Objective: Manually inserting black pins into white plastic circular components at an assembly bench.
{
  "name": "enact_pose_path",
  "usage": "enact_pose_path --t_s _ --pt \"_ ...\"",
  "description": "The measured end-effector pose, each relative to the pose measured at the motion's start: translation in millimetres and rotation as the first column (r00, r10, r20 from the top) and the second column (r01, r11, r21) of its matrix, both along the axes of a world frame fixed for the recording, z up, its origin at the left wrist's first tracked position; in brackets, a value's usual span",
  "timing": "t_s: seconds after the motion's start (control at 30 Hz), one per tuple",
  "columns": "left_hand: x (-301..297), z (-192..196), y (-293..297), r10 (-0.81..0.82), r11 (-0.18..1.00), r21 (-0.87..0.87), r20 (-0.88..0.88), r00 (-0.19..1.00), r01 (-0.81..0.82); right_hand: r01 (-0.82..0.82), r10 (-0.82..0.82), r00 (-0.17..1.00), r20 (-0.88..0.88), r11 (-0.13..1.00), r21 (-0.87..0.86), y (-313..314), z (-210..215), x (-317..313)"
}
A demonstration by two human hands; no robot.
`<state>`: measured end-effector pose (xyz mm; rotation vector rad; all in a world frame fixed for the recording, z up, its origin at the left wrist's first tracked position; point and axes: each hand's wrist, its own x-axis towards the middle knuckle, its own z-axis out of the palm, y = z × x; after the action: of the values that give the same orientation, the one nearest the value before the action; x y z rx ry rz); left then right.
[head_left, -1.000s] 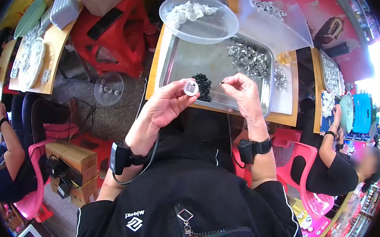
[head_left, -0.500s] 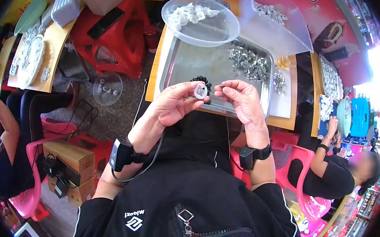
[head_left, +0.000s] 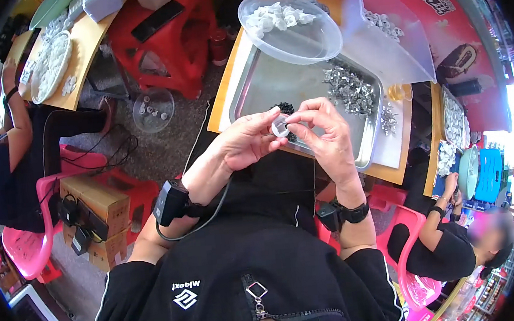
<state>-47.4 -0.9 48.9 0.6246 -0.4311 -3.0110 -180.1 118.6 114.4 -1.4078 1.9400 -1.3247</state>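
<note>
My left hand (head_left: 248, 141) pinches a small round white plastic cap (head_left: 279, 127) between thumb and fingers, its hollow side facing up. My right hand (head_left: 326, 131) has its thumb and forefinger pressed together at the cap's opening; what they hold there, if anything, is too small to make out. Both hands are over the near edge of a metal tray (head_left: 250, 78). On the tray, a heap of small black parts (head_left: 286, 107) lies just behind the cap, partly hidden by my fingers. A pile of small shiny metal parts (head_left: 352, 91) sits farther right.
A clear round basin (head_left: 305, 49) with white pieces rests across the tray's far side. Behind it on the right stands a translucent bin (head_left: 391, 57). Red stools (head_left: 161, 40) and cardboard boxes (head_left: 99, 211) are at left. Co-workers sit at both sides.
My right hand has moved left, from beside the cap to its opening, and its fingers now touch it. The view has shifted slightly.
</note>
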Motion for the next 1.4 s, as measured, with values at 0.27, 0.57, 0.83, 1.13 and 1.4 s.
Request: enact_pose_path --t_s 0.27,0.57,0.83,1.13,1.4 --pt "0.9 -1.0 2.2 -0.014 1.000 -0.027 0.036 0.999 0.015 -0.058 0.057 0.993 -0.107 0.998 -0.003 -3.6 -8.1 -1.6" --pt "4.3 -3.6 2.4 -0.055 0.995 -0.085 0.071 0.996 0.060 -0.090 0.098 0.983 -0.156 0.994 0.059 -2.9 -9.1 -2.8" --pt "3.9 -1.8 5.1 -0.076 0.994 -0.069 0.098 0.992 0.082 -0.089 0.100 0.940 -0.325 0.995 0.048 -0.4 -6.8 -0.2" --pt "2.6 4.8 12.4 -0.100 0.995 0.010 0.071 0.992 0.099 -0.009 0.003 0.997 0.079 0.997 0.074 7.8 -16.0 2.5" --pt "1.5 -1.6 13.8 -0.065 0.993 -0.090 0.142 0.988 0.079 0.015 -0.001 0.988 -0.157 0.996 0.087 9.7 -12.8 5.4"
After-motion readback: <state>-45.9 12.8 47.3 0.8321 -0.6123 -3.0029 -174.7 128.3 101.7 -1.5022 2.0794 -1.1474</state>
